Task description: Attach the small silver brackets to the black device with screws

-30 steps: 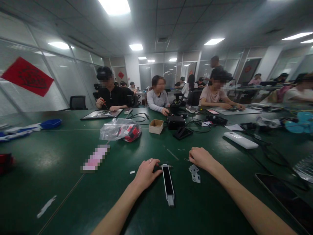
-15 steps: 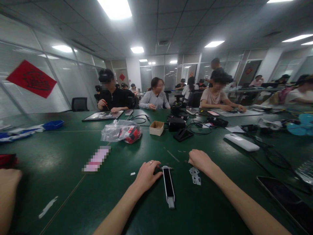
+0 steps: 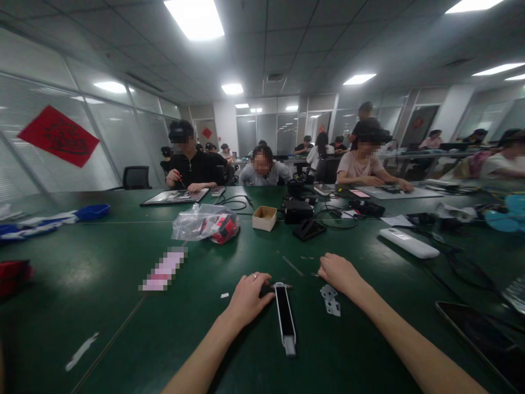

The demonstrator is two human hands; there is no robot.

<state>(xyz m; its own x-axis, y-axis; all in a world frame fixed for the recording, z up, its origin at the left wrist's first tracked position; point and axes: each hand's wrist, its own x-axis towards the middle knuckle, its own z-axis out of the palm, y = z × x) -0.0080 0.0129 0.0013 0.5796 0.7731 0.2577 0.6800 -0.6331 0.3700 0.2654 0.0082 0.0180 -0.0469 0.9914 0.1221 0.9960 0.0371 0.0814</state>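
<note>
My left hand (image 3: pixel 249 298) lies on the green table, palm down. Its thumb and index finger are apart, and the index tip is beside a thin metal piece (image 3: pixel 285 286) across the far end of a long narrow device. That device (image 3: pixel 286 314) has a black face, a pale frame and a grey tab at its near end. My right hand (image 3: pixel 337 272) is closed, its fingers curled down to the tabletop; what they hold, if anything, is hidden. A tiny ring-like part (image 3: pixel 315 274) shows by its fingertips. Just below the hand lie flat grey metal plates with holes (image 3: pixel 330 301).
Beyond my hands are a small open box (image 3: pixel 264 218), a clear plastic bag with red items (image 3: pixel 207 224), and black devices with cables (image 3: pixel 297 209). A white case (image 3: pixel 408 243) and a dark phone (image 3: pixel 478 334) lie right. People sit across the table (image 3: pixel 102 262).
The view has shifted slightly; my hands hold nearly the same poses. The person opposite has lowered their head. Another person's arm at the left edge has mostly moved out of view.
</note>
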